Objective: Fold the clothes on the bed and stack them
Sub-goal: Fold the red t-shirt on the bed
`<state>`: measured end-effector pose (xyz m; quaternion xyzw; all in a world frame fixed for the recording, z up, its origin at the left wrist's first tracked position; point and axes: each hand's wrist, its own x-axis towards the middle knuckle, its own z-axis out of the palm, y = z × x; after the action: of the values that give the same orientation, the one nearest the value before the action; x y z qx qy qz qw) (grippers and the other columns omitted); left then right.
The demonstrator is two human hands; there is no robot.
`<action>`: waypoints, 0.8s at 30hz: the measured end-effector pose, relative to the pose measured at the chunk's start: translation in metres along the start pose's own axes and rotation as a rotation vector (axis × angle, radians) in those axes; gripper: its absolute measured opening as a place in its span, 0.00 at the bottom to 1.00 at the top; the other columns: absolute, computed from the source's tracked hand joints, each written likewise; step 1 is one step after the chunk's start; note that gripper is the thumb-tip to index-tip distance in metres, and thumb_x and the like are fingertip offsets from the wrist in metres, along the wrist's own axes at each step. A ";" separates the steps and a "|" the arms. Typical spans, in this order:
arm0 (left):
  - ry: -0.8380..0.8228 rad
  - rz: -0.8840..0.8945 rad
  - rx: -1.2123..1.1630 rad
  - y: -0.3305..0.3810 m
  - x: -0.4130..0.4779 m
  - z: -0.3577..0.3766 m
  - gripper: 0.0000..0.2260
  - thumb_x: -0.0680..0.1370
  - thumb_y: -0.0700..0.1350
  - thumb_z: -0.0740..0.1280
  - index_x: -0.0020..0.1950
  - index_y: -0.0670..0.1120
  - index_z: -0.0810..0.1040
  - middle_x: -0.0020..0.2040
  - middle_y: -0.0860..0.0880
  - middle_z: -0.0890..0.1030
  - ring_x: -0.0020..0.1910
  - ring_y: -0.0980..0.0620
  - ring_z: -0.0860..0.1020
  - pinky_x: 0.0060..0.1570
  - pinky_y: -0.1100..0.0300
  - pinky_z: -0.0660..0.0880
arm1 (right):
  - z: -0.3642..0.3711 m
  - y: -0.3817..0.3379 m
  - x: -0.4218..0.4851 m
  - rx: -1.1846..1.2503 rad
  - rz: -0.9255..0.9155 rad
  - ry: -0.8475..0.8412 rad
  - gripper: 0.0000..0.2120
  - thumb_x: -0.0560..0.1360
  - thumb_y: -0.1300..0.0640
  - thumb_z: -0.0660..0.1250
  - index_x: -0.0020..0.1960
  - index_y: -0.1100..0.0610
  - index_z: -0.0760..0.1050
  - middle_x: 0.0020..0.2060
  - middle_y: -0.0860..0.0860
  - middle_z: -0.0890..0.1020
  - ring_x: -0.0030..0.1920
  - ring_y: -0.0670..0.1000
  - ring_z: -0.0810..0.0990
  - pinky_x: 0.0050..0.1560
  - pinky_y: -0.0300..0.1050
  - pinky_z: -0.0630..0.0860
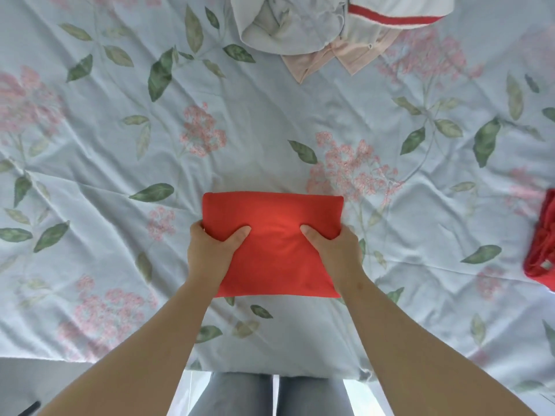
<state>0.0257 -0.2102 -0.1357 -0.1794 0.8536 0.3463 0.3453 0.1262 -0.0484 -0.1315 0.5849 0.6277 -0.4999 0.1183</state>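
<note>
A folded red garment [274,211] forms a neat rectangle near the front middle of the bed. My left hand [210,250] grips its left edge, thumb on top and fingers tucked beneath. On the opposite edge my right hand [336,250] holds it the same way. A heap of unfolded clothes lies at the far edge: a pale grey garment [282,28], a pink collared shirt [339,58] and a white piece with a red stripe [396,10].
The bed wears a pale blue floral sheet [120,145], wrinkled throughout. Another red garment [543,241] sits at the right edge of view. The bed's front edge [270,372] runs just ahead of my legs.
</note>
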 end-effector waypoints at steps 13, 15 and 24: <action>-0.740 0.047 -0.173 0.098 -0.116 -0.048 0.27 0.65 0.53 0.77 0.60 0.46 0.76 0.50 0.45 0.85 0.49 0.44 0.83 0.49 0.48 0.78 | -0.128 0.009 -0.137 0.612 0.023 -0.032 0.11 0.73 0.51 0.70 0.53 0.51 0.74 0.47 0.49 0.83 0.46 0.49 0.83 0.43 0.42 0.78; -0.751 0.085 -0.158 0.115 -0.147 -0.038 0.23 0.66 0.50 0.72 0.59 0.46 0.76 0.48 0.44 0.85 0.48 0.44 0.83 0.48 0.48 0.78 | -0.159 0.013 -0.150 0.667 0.008 0.002 0.08 0.73 0.53 0.70 0.51 0.51 0.75 0.45 0.48 0.84 0.44 0.48 0.83 0.40 0.40 0.77; -0.690 0.228 -0.149 0.142 -0.268 0.065 0.17 0.73 0.49 0.71 0.59 0.45 0.76 0.50 0.43 0.84 0.49 0.42 0.82 0.47 0.48 0.78 | -0.304 0.078 -0.161 0.832 -0.041 0.028 0.11 0.73 0.56 0.71 0.54 0.56 0.77 0.48 0.54 0.85 0.49 0.56 0.84 0.51 0.51 0.80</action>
<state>0.1654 -0.0471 0.0882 0.0194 0.6739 0.4837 0.5582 0.3721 0.0712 0.0921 0.5769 0.3853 -0.7051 -0.1468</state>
